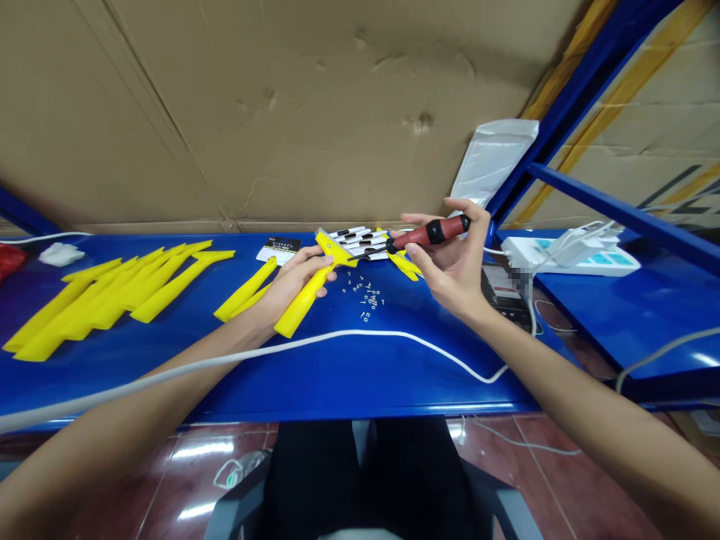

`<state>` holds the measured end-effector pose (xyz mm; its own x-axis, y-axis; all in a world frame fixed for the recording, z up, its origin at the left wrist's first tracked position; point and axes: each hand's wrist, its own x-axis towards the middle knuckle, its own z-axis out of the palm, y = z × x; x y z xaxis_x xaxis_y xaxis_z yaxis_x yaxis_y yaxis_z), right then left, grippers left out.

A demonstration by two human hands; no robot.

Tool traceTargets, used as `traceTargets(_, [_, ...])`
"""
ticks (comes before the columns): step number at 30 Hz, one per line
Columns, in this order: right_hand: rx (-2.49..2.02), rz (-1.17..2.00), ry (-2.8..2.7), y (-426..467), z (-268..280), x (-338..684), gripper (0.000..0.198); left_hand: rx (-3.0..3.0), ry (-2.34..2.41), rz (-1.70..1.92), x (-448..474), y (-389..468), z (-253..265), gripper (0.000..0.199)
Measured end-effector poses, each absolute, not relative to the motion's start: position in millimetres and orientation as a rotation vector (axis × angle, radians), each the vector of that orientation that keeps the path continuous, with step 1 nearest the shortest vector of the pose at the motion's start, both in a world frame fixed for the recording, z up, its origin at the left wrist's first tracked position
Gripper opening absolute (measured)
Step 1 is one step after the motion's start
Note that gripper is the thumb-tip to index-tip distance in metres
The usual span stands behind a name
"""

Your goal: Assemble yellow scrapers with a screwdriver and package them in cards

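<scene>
My left hand [301, 277] is closed around a yellow plastic scraper [307, 300], holding it tilted above the blue table with its wide head pointing away from me. In my right hand [458, 266] is a screwdriver [430, 232] with a red and black handle. Its shaft points left and its tip meets or comes close to the side of the scraper's head; exact contact cannot be made out. Small loose screws and nuts [371, 296] lie scattered on the table below. Behind the screwdriver are several white strips with black marks [357, 238], partly hidden.
Several yellow scraper handles [106, 300] lie in a row at left. More yellow pieces [244, 291] rest beside my left hand. A black-and-white card [278, 249] lies behind. A white cable [360, 332] crosses in front. At right are a power strip [585, 256] and the blue rack frame [596, 199].
</scene>
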<state>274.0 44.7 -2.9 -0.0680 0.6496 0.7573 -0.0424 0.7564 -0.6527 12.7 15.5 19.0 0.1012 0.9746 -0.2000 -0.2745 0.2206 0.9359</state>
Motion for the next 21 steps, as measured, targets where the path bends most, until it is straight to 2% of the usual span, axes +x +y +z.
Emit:
traceTargets(5, [-0.562, 0.492, -1.525, 55.7, -8.7, 281.1, 0.071, 0.855, 1.02, 1.143, 15.9, 14.2, 20.4, 0.03])
traceTargets(13, [-0.493, 0.624, -1.548, 52.0, -5.8, 277.1, 0.063, 0.871, 1.04, 1.132, 14.1, 16.1, 18.1, 0.029])
traceTargets(18, [-0.545, 0.456, -1.574, 59.5, -10.2, 283.3, 0.067, 0.896, 1.006, 1.135, 13.2, 17.1, 12.6, 0.029])
traceTargets(21, [-0.498, 0.493, -1.578, 58.1, -7.8, 282.8, 0.062, 0.913, 0.999, 1.138, 14.0, 16.5, 12.4, 0.028])
